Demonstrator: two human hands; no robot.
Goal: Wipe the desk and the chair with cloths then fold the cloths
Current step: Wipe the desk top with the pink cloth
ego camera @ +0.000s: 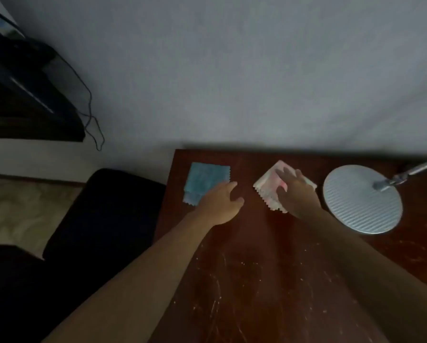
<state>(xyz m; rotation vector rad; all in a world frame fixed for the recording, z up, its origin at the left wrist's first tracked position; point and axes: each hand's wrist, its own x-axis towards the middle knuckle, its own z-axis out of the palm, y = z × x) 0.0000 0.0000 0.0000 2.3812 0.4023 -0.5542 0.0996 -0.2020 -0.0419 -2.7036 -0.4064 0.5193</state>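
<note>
The pink-and-white cloth (269,191) lies folded on the dark worktop (257,268) just right of the frame's centre, and the blue cloth (202,180) lies folded a little to its left, the two apart with bare wood between them. Both look like thin, soft microfibre with zigzag-cut edges: light, limp, nothing to break, and likely to slide on the polished wood unless I pin them. I'd judge a corner or a folded edge the best place to pinch, since the middle would only bunch. My right hand (294,194) rests flat on top of the pink-and-white cloth, fingers straight and spread, pressing rather than gripping. My left hand (220,203) reaches in from the lower left, its fingers relaxed and holding nothing, their tips at the blue cloth's near right corner; whether they touch it I cannot tell. Both forearms stretch up from the bottom edge. To the right stands a round ribbed lamp base (362,199), and the dark chair (103,209) sits left of the worktop.
</note>
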